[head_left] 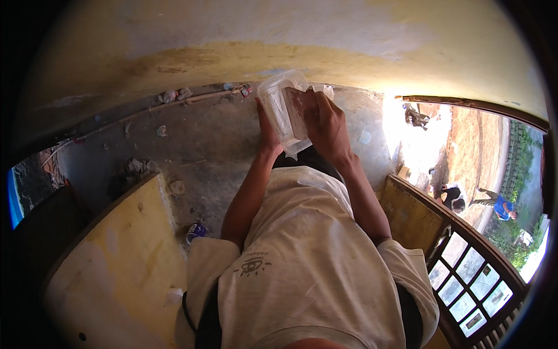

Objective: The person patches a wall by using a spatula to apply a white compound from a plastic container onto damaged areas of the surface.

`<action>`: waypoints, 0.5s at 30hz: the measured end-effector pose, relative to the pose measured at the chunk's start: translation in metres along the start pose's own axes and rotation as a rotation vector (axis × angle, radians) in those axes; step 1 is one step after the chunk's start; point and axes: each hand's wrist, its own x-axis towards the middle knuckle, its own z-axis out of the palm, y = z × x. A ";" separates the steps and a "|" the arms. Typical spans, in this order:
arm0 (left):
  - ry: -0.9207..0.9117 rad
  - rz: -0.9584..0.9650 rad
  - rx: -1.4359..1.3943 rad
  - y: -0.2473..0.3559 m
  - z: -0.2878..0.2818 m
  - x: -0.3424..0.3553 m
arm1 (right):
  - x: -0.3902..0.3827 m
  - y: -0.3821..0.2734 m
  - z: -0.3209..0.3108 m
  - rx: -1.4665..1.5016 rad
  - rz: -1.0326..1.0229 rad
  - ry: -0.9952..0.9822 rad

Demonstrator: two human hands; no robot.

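Observation:
In front of my chest, my left hand (pixel 267 132) is wrapped round the side of a clear plastic tub (pixel 289 77). White paste-like stuff (pixel 280 115) coats the inside of the tub. My right hand (pixel 329 125) grips a flat, brownish, straight-edged scraper (pixel 296 109) from its right side, fingers closed over it. The scraper's blade reaches into the tub's opening; whether it touches the paste, I cannot tell. Part of my left hand's fingers is hidden behind the tub.
A patchy yellow wall (pixel 192 58) rises ahead. A long pole (pixel 174 103) and scraps lie along its foot. Low yellow walls (pixel 125 238) flank me. To the right, past a doorway and a paned window frame (pixel 471 276), two people (pixel 501 206) are outside. A purple packet (pixel 196 231) lies on the floor.

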 end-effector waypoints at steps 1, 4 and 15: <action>-0.052 -0.018 -0.023 -0.002 -0.005 0.001 | -0.001 -0.003 0.000 0.015 -0.022 -0.010; -0.015 -0.099 -0.043 -0.008 -0.010 0.001 | -0.002 0.000 0.004 0.007 0.013 -0.021; -0.087 -0.044 -0.096 -0.009 0.019 -0.001 | 0.005 0.009 -0.013 0.014 -0.028 0.010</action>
